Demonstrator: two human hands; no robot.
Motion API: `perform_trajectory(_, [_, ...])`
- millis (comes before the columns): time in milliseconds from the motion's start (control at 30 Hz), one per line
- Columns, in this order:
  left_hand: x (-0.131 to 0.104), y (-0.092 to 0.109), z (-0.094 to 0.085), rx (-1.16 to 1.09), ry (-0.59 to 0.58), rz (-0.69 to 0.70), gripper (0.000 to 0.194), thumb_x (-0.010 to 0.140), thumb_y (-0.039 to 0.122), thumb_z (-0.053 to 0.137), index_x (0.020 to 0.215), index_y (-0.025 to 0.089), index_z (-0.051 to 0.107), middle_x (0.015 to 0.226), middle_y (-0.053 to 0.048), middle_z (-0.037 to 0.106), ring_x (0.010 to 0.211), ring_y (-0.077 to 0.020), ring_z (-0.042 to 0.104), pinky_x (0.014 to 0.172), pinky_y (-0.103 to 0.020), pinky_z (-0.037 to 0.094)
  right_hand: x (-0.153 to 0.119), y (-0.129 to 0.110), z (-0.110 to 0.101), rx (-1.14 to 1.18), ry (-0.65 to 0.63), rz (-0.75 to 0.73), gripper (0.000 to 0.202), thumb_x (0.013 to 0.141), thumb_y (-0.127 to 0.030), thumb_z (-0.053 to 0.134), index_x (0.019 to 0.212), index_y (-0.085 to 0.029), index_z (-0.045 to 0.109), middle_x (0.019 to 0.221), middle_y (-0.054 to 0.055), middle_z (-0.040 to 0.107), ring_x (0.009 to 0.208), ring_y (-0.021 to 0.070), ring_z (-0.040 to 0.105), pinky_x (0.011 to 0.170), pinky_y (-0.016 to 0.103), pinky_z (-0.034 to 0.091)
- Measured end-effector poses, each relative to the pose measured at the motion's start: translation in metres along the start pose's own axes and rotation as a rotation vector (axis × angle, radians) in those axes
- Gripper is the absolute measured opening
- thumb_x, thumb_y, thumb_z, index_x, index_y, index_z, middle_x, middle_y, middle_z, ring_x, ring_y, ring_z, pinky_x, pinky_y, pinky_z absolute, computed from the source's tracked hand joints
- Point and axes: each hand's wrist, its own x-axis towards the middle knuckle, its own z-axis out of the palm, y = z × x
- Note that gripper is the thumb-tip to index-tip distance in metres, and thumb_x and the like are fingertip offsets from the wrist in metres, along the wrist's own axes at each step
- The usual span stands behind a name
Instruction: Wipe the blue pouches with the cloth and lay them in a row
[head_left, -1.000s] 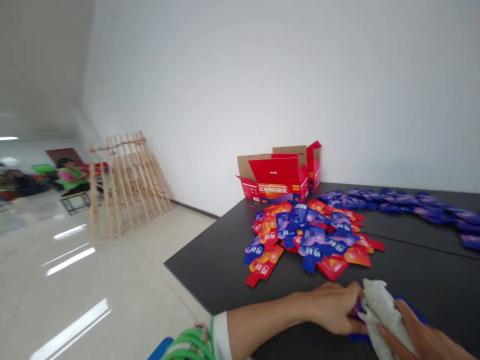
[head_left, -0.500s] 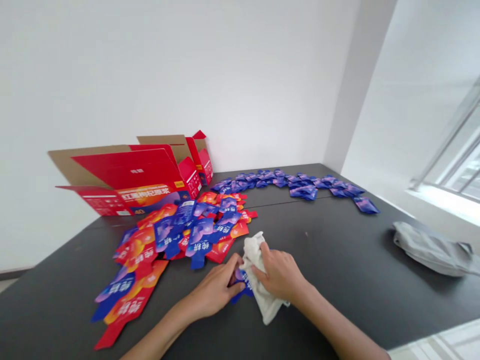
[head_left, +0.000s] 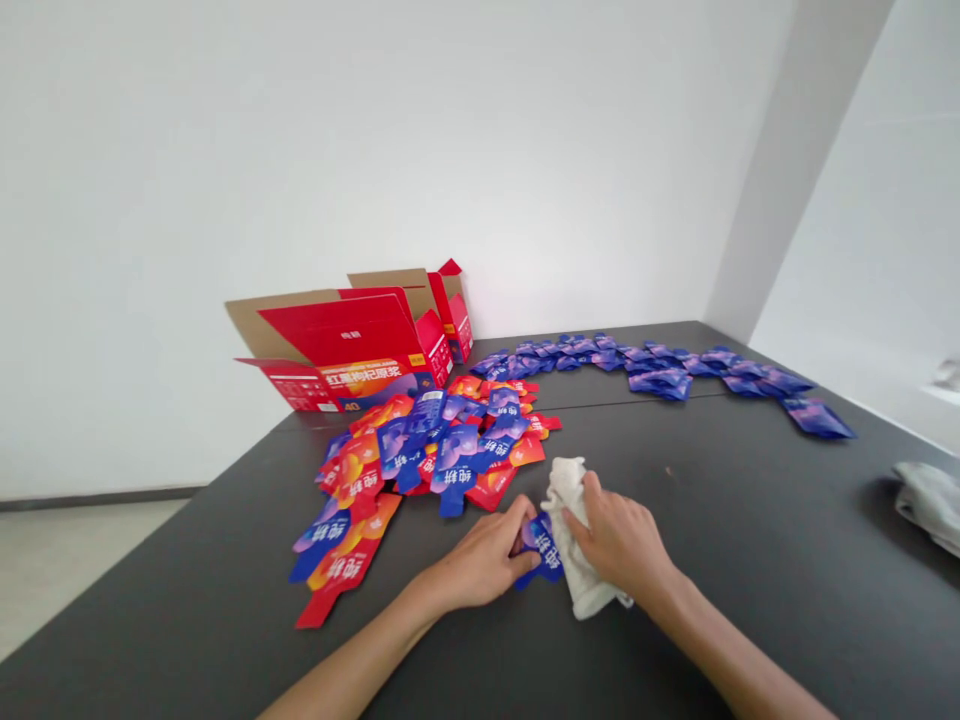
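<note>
Just above the dark table, my left hand (head_left: pixel 489 556) grips a blue pouch (head_left: pixel 543 546) by its left side, fingers closed. A crumpled white cloth (head_left: pixel 576 545) is bunched in my right hand (head_left: pixel 619 532), and it lies against the pouch's right part, hiding some of it. Beyond my left hand spreads a loose pile of red and blue pouches (head_left: pixel 457 455). One red pouch (head_left: pixel 349 568) and a blue pouch (head_left: pixel 324 535) lie at the pile's near left end.
Red open-flapped cartons (head_left: pixel 352 345) stand behind the pile by the white wall. Several blue pouches (head_left: pixel 660 383) form a long curved row along the back of the dark table (head_left: pixel 750 560). A grey cloth item (head_left: pixel 930 505) sits at the right edge.
The view has turned left, so everything sits further right. The cloth has shifted slightly off the pouch, and more of the pouch's printed face shows. Both hands keep their hold.
</note>
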Motion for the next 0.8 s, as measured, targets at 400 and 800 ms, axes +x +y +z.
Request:
perform_trajectory(400, [0.000, -0.007, 0.001, -0.359, 0.063, 0.090, 0.026, 0.077, 0.025, 0.064, 0.098, 0.021, 0.048, 0.074, 0.005, 0.050, 0.066, -0.0121, 0.045, 0.063, -0.023, 0.030, 0.009, 0.031, -0.007, -0.020, -0.054, 0.250, 0.038, 0.093, -0.048, 0.029, 0.108, -0.016, 0.044, 0.089, 0.014, 0.066, 0.083, 0.0327, 0.066, 0.067, 0.038, 0.046])
perform_trajectory(800, [-0.026, -0.074, -0.099, -0.667, 0.841, -0.056, 0.033, 0.082, 0.041, 0.059, 0.102, 0.016, 0.052, 0.078, 0.002, 0.050, 0.066, -0.0076, 0.047, 0.065, -0.020, 0.040, 0.018, 0.080, 0.035, 0.272, -0.178, 0.102, 0.058, 0.078, -0.075, 0.031, 0.099, -0.024, 0.048, 0.076, 0.011, 0.066, 0.071, 0.0323, 0.065, 0.064, 0.041, 0.047])
